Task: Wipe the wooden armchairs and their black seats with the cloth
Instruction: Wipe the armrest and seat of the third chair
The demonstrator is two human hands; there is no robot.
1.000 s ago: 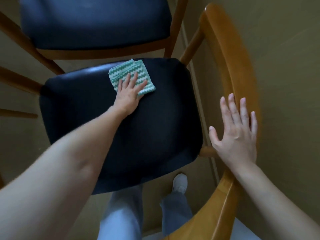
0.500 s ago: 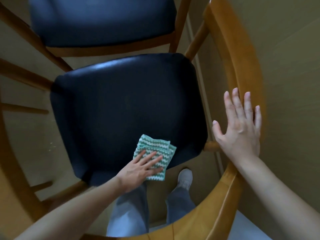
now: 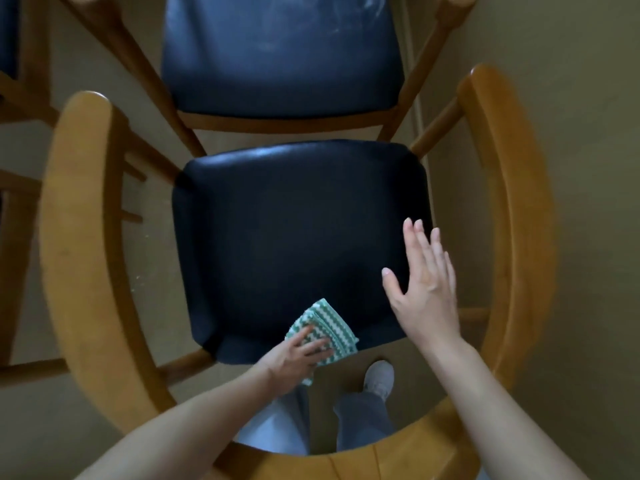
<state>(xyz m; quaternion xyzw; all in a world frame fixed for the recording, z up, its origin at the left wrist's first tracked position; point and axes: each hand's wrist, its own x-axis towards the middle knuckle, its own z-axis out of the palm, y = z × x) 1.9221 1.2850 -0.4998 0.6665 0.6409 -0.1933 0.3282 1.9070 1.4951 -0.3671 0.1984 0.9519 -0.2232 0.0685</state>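
Observation:
I look straight down into a wooden armchair whose curved back and arm rail (image 3: 79,244) rings a black seat (image 3: 294,230). A folded green-and-white zigzag cloth (image 3: 325,323) lies at the seat's near edge, partly hanging off it. My left hand (image 3: 294,355) presses on the cloth with fingers spread flat. My right hand (image 3: 422,289) hovers open above the seat's right side, fingers straight, touching nothing that I can see.
A second armchair with a dusty black seat (image 3: 280,53) stands directly beyond. Wooden legs and rungs of another chair (image 3: 20,109) show at the left. My legs and a grey shoe (image 3: 379,377) stand under the rail. A beige wall (image 3: 588,168) runs close on the right.
My left hand drew the cloth from the seat's far side to its near edge. My right hand left the right arm rail and moved in over the seat. The view shifted left.

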